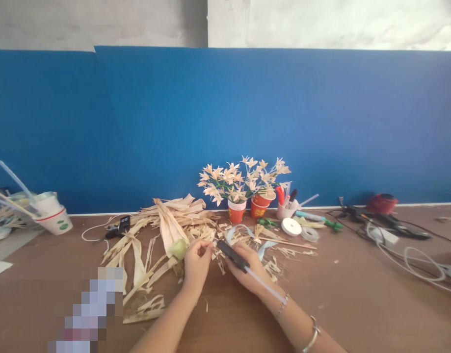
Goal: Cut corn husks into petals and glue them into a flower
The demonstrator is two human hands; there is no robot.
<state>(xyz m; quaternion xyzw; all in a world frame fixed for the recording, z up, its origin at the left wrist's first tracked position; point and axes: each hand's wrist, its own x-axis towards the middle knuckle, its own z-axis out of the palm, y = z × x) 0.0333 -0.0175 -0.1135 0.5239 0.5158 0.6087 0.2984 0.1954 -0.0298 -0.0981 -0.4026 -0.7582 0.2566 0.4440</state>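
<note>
My left hand (198, 260) is closed in a pinch near the middle of the table; what its fingertips hold is too small to make out. Close beside it on the right, my right hand (247, 267) wraps round a black glue gun (232, 256), with a clear glue stick (265, 284) sticking out of its back end. The gun's tip points toward the left fingertips. Dried corn husks (170, 223) are heaped behind and left of my left hand. Beyond my hands, pale husk flowers (230, 177) stand in red paper cups (236, 212).
White tape roll (291, 227), clear tape roll (309, 234) and a cup of tools (285, 210) sit behind my right hand. Cables (405, 255) lie at right. A white cup (56, 219) stands at left, a small black device (118, 227) nearer the husks. A blue partition (155, 122) rises behind.
</note>
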